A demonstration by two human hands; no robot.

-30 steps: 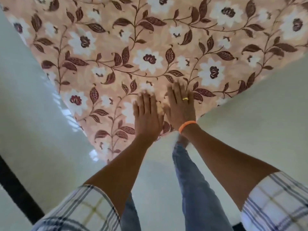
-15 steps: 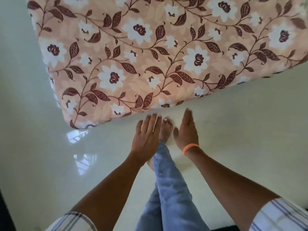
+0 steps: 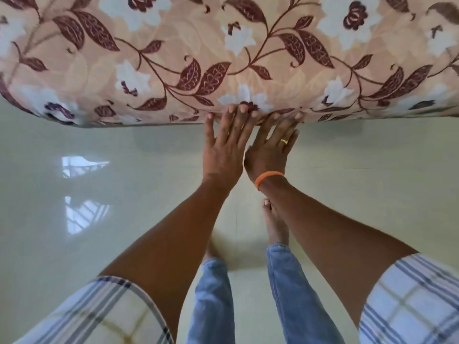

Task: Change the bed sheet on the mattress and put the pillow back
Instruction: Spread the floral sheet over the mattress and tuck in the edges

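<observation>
Both hands lie flat with straight fingers against the near edge of the mattress, so neither grip is closed on anything. On the left hand the fingers are spread a little and the fingertips press on the lower rim of the flowered cloth. The right hand sits just beside it, thumbs nearly touching, with its fingertips on the same rim a bit further right. A gold ring shows on one finger of the right hand, and an orange band circles that wrist. Both forearms reach forward and converge toward the hands, bare up to short checked sleeves in white with blue and yellowish lines.

No writing or label can be read anywhere.

The mattress fills the upper part of the view and runs out of frame at top, left and right. Its cover is peach, printed with white flowers, dark maroon leaves and thin curling stems. The near edge is rounded and sits low over the floor, with a dark shadow line under it. Whether this cloth is a sheet or the mattress's own cover cannot be told.

The floor is pale glossy tile with bright window reflections at left. Below the arms are two legs in blue jeans and bare feet on the tile.
</observation>
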